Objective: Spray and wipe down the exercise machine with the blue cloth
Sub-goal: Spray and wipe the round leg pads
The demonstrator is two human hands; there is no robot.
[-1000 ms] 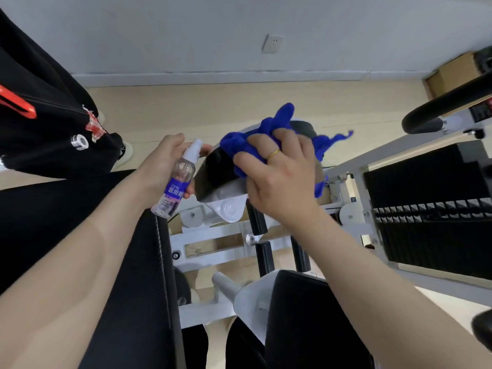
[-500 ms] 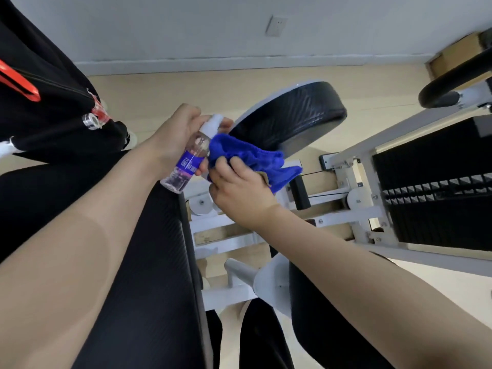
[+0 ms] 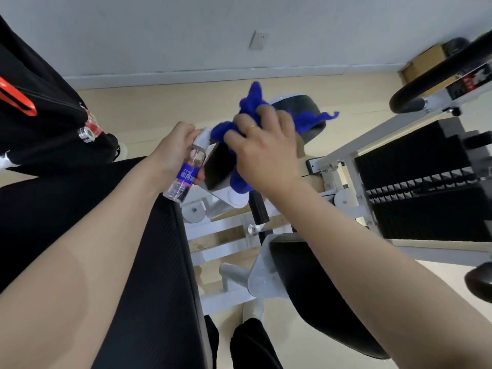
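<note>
- Blue cloth (image 3: 239, 179) bunched over a black pad (image 3: 306, 107) of the exercise machine (image 3: 343, 158), ends sticking out above and to the right.
- Right hand (image 3: 263, 153) on top, fingers curled, gripping the cloth against the pad.
- Left hand (image 3: 173, 150) wraps a clear spray bottle (image 3: 186, 174), purple label, just beside the cloth.
- Black weight stack (image 3: 426, 187) to the right.
- Wall outlet (image 3: 258, 39) beyond.

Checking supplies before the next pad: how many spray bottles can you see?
1. The spray bottle is in the left hand, beside the blue cloth under the right hand. Others may be hidden off frame.
</note>
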